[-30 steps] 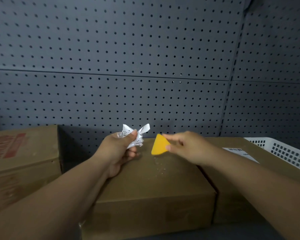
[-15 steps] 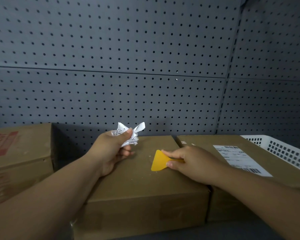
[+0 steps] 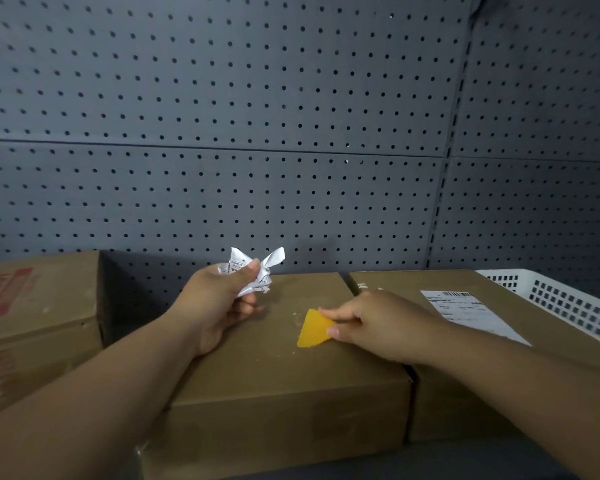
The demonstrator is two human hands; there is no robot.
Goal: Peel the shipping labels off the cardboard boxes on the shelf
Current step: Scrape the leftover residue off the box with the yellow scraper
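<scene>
- Since a second ago, my right hand point(image 3: 378, 327) has dropped, bringing the yellow scraper point(image 3: 314, 331) down onto the middle box point(image 3: 274, 382); thumb and fingers pinch it.
- My left hand point(image 3: 215, 306), at 10 o'clock from the scraper, grips a crumpled label point(image 3: 257, 270) in curled fingers.
- One shipping label point(image 3: 471, 317) lies stuck on the right box point(image 3: 395, 281), at 3 o'clock.

Grey pegboard wall point(image 3: 222, 98) behind, white perforated plastic basket point(image 3: 568, 306) at right

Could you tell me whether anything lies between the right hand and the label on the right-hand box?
Nothing visible does: the shipping label lies uncovered on the right box, just past the right hand holding the yellow scraper.
</scene>
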